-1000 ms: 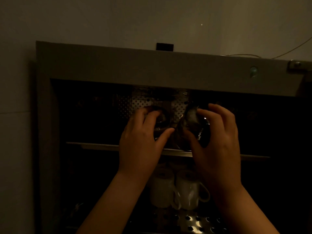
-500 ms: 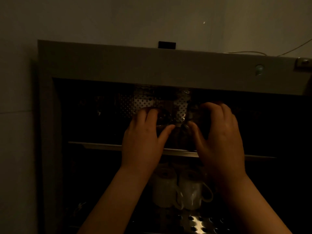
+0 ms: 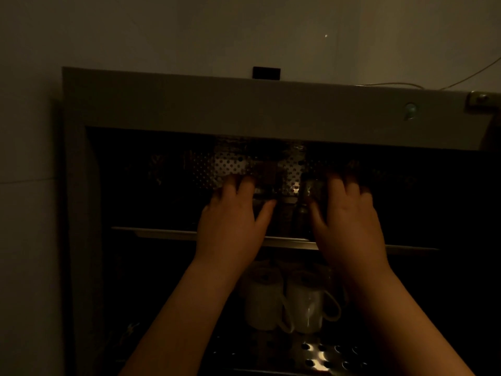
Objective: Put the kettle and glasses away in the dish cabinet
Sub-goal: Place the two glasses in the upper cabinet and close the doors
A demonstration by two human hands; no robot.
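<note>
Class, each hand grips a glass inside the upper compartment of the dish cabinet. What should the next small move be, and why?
Probably lower both glasses onto the upper shelf and let go. The left hand and right hand each grip a glass already inside the cabinet, above that shelf.

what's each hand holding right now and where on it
Left hand grips a glass around its side; right hand grips another glass likewise.

My view is very dim and brown-tinted. Inside the dish cabinet (image 3: 173, 109) nearly everything sinks into black; faint glints catch its perforated back panel (image 3: 230, 166) and bottom shelf (image 3: 320, 354). The picture is soft and grainy, and the cabinet's top edge bows slightly.
</note>
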